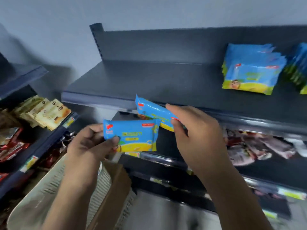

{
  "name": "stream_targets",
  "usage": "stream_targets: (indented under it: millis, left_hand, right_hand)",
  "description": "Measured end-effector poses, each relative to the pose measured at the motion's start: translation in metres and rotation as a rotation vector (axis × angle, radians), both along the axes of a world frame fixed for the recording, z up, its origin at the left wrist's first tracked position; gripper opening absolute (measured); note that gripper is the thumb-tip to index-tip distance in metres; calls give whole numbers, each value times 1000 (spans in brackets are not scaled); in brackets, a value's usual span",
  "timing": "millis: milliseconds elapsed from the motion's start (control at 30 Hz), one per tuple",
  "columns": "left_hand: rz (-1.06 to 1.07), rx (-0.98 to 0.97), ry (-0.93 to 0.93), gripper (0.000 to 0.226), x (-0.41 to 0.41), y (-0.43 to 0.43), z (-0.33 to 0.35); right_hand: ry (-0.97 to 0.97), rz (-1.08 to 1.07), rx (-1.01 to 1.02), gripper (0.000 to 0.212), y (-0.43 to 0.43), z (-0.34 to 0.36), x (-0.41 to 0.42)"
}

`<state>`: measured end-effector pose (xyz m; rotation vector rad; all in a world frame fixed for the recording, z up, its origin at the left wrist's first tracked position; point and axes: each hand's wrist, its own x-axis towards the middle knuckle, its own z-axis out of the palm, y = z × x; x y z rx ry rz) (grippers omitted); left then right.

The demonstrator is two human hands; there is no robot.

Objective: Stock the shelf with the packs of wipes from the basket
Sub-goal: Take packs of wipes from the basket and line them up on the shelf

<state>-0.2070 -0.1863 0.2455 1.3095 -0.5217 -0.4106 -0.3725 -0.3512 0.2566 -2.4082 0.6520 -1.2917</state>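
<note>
Hands [88,145] [197,131] each grip a wipes pack [132,135] [152,112] before dark shelf [149,83], grey wall [149,12] behind.

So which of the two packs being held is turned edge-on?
The upper pack, pinched by the right hand, tilted with its narrow side showing. The lower pack in the left hand shows its full front.

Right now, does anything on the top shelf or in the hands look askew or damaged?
Nothing damaged or spilled. The shelved wipes packs stand in a slightly fanned row, tops uneven. The right hand holds a tilted pack; the left hand holds a level pack.
</note>
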Motion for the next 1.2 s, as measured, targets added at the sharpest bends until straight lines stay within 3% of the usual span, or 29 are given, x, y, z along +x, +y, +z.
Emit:
stream_targets:
  millis: [500,800,967,1200]
  left_hand:
    - [-451,-211,-99,25,-263,-276,55]
    - [-712,-172,-90,23,-393,-382,83]
    - [-675,-32,-88,20,-445,-432,77]
    - [-513,84,-181,21,-485,-514,55]
  right_hand:
    - [-128,-297,-94,31,-201,59,-305]
    - [-104,-609,-193,33,-282,90,-427]
    - [-80,-748,-277,34,-316,93,-456]
    - [-45,-723,-228,35,-361,84,-461]
